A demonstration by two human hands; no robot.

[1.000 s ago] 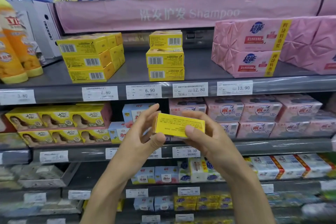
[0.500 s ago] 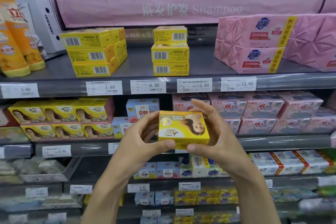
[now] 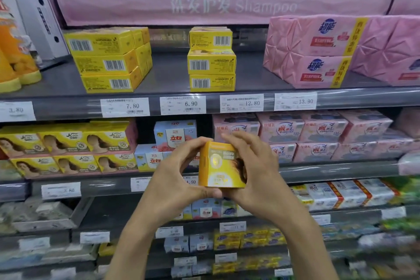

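Yellow cardboard sits between my palms: a small soap box (image 3: pixel 221 166), held upright just below the middle of the frame. My left hand (image 3: pixel 175 180) curls round its left edge, thumb at the bottom corner. My right hand (image 3: pixel 259 173) wraps the right side, fingers over the top. Just behind are pale blue boxes (image 3: pixel 175 134). Higher, at centre, is a stack of yellow boxes (image 3: pixel 211 61) — pink packs (image 3: pixel 318 52) sit at the upper right.

Both hands hold a yellow box (image 3: pixel 221 166) upright in front of the shelves: the left hand (image 3: pixel 175 183) grips its left side, thumb under the bottom edge, and the right hand (image 3: pixel 256 175) wraps its right side. Three matching yellow boxes (image 3: pixel 211 59) sit stacked near the front edge of the upper shelf (image 3: pixel 170 79).
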